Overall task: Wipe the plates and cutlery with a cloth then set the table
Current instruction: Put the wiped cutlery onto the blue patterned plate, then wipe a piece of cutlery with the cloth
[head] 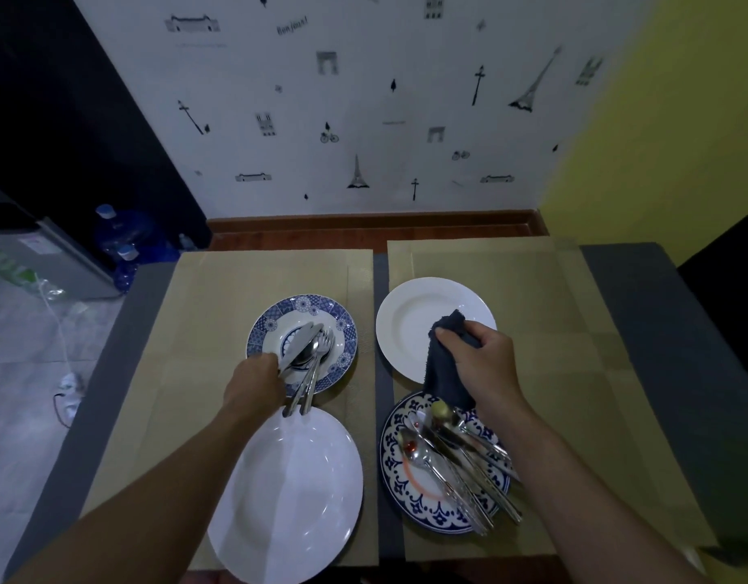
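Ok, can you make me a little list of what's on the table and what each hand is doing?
left hand: grips a cutlery bundle over the small blue-rimmed plate
right hand: grips the dark cloth, over the near edge of the far white plate
near left: big white plate, nothing on it
near right: patterned plate holding loose cutlery and food bits
underneath: tan placemats

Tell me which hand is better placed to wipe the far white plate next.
The right hand: it grips the cloth at the edge of that white plate. The left hand is busy, holding cutlery over the small blue plate.
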